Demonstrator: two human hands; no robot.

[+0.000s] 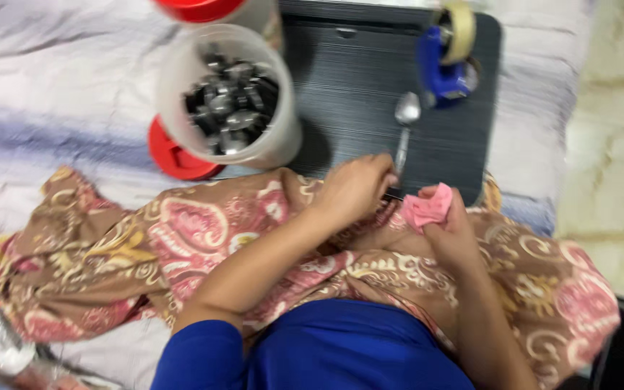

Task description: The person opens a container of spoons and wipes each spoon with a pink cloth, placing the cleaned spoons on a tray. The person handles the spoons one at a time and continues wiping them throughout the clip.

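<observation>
Steel, dulled by motion blur, is the spoon [403,133]: a slim handle and a small oval bowl, lying on the dark ribbed lap tray [355,79] just right of the frame's centre, bowl toward the top of the frame, handle running down toward the person. The left hand [355,189] rests at the tray's lower edge with its fingers curled together over the handle's near end; whether they truly pinch it or only touch it I cannot tell. The right hand [451,230], just beside it to the lower right, has its grip closed on a crumpled pink cloth [427,207].

Above the spoon's bowl, at the tray's upper right corner, stands a blue tape dispenser [445,61] with a roll of pale tape. In the upper left centre a clear plastic jar [229,97] holds many more metal utensils, and a red lid [175,152] lies beside its base. A paisley-patterned fabric [146,245] in brown, pink and cream spreads across the lower half, over a pale bedsheet [52,87].
</observation>
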